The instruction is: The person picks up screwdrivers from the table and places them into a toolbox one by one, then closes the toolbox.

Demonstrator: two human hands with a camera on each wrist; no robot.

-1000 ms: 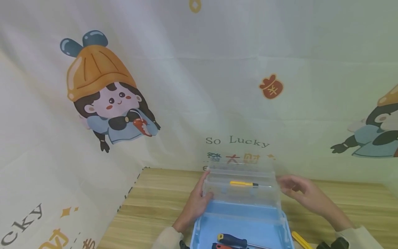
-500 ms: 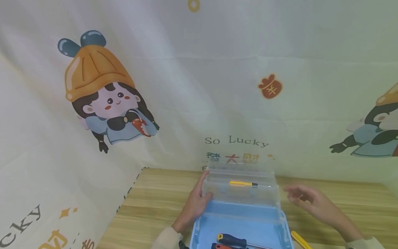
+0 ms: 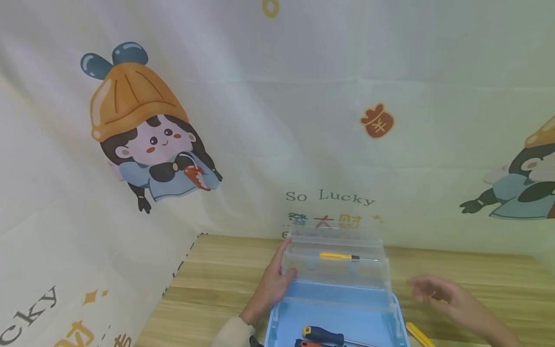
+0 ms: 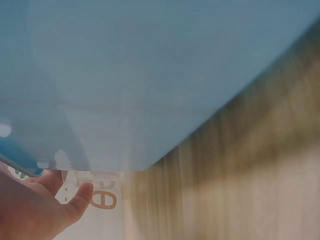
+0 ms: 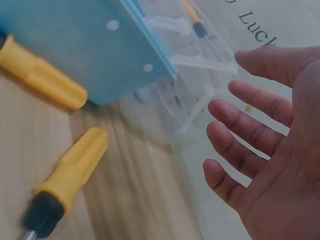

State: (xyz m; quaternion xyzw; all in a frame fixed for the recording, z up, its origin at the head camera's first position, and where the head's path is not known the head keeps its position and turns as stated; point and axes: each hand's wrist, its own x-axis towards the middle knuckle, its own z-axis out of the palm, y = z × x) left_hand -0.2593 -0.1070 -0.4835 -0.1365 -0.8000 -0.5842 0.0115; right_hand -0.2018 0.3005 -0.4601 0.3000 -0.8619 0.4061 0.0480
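A light blue plastic toolbox (image 3: 338, 315) stands on the table with its clear lid (image 3: 368, 277) tilted up at the back. My left hand (image 3: 273, 284) holds the lid's left side, thumb in front and fingers along the edge; only part of this hand (image 4: 40, 207) shows in the left wrist view. A screwdriver with a yellow handle (image 3: 336, 256) lies in the lid or shows through it. Inside the box are a black-and-yellow screwdriver (image 3: 323, 334) and a red-handled tool (image 3: 308, 343), cut off by the frame. My right hand (image 3: 446, 299) hangs to the right, fingers loosely bent, holding nothing.
Right of the box lies a yellow-handled screwdriver (image 5: 75, 170), with another yellow handle (image 5: 45, 75) close against the box in the right wrist view. Behind the wooden table (image 3: 225, 274) hangs a printed cloth (image 3: 282, 120).
My right hand has drawn away from the lid's right side, moving right and toward me. The left hand and the lid have stayed in place.
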